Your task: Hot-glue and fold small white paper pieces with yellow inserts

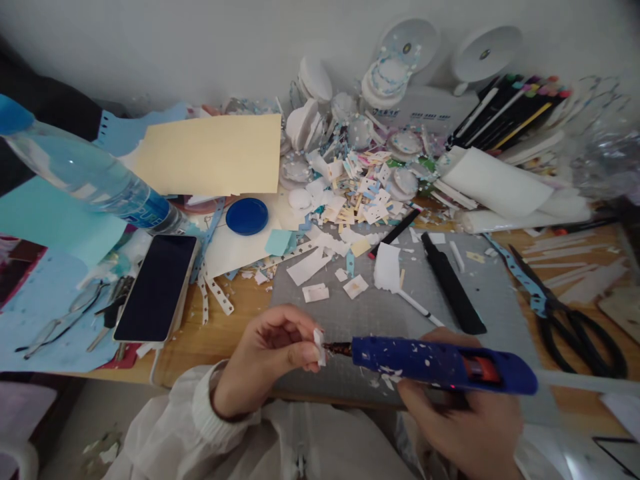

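Observation:
Between thumb and fingers, my left hand pinches a small white paper piece. My right hand is wrapped round a blue hot glue gun, whose body is dotted with white flecks and shows a small red light. The gun's dark nozzle points left and meets the white piece, or stops just short of it; I cannot tell which. Two small white paper pieces, one and another, lie on the grey cutting mat just beyond my hands.
Black scissors lie at the right, beside a black utility-knife-like tool. Paper scraps and small cut-outs are heaped at the back. Leftward are a phone, a water bottle, a blue lid and eyeglasses.

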`<state>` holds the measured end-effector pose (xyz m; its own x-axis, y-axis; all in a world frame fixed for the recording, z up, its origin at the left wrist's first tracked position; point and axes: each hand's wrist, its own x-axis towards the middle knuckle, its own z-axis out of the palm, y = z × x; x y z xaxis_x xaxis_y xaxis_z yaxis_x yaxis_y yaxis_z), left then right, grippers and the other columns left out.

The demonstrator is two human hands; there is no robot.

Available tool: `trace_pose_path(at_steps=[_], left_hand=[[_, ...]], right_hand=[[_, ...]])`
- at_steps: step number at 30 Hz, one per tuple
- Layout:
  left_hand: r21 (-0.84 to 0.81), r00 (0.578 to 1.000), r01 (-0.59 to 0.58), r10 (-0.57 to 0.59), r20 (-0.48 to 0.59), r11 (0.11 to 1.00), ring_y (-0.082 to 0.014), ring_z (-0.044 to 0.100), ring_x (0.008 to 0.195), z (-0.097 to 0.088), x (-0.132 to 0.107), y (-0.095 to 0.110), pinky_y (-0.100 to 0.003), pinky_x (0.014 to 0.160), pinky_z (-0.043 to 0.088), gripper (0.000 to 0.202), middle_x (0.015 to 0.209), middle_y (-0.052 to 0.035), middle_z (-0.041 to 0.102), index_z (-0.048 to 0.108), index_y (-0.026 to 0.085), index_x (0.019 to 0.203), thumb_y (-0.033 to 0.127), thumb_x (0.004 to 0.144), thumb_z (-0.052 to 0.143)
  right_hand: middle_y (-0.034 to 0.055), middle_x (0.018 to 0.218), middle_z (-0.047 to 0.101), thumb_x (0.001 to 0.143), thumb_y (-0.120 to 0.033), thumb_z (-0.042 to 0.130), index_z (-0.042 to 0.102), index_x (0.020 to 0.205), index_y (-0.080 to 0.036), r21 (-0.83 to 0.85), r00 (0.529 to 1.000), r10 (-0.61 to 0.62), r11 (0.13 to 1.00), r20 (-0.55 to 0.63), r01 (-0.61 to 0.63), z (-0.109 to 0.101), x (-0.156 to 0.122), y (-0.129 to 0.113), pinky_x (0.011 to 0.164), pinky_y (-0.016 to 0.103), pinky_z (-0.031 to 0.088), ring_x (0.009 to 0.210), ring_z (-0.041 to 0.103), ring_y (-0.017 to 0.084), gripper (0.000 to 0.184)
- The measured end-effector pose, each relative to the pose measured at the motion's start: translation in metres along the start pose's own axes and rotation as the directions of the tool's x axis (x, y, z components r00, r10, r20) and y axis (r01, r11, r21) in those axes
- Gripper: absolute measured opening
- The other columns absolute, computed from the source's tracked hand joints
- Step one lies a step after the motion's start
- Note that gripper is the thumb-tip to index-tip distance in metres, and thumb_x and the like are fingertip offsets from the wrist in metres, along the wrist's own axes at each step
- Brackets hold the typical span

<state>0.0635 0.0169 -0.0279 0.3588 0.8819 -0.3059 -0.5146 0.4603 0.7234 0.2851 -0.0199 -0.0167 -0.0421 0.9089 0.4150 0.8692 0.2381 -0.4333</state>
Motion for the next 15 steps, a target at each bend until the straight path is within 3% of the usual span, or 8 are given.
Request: trace_pose_path(at_steps=[15], left_hand=[[-0.001, 0.999, -0.024, 0.024, -0.034, 1.000, -0.0053, 0.062, 0.052, 0.0020, -0.0007, 0.0017, -0.012, 0.051, 0.050, 0.015, 0.063, 0.0026, 0.067, 0.072, 0.017, 0.076, 0.023, 0.068, 0.083]], right_hand=[[0.0008, 0.073, 0.061, 0.081, -0.034, 0.056, 0.052, 0.086, -0.022, 0.018, 0.999, 0.037, 0.999, 0.010, -0.038, -0.0041, -0.0014, -0.0042, 0.051, 0.023, 0.051, 0.061, 0.064, 0.015, 0.013]])
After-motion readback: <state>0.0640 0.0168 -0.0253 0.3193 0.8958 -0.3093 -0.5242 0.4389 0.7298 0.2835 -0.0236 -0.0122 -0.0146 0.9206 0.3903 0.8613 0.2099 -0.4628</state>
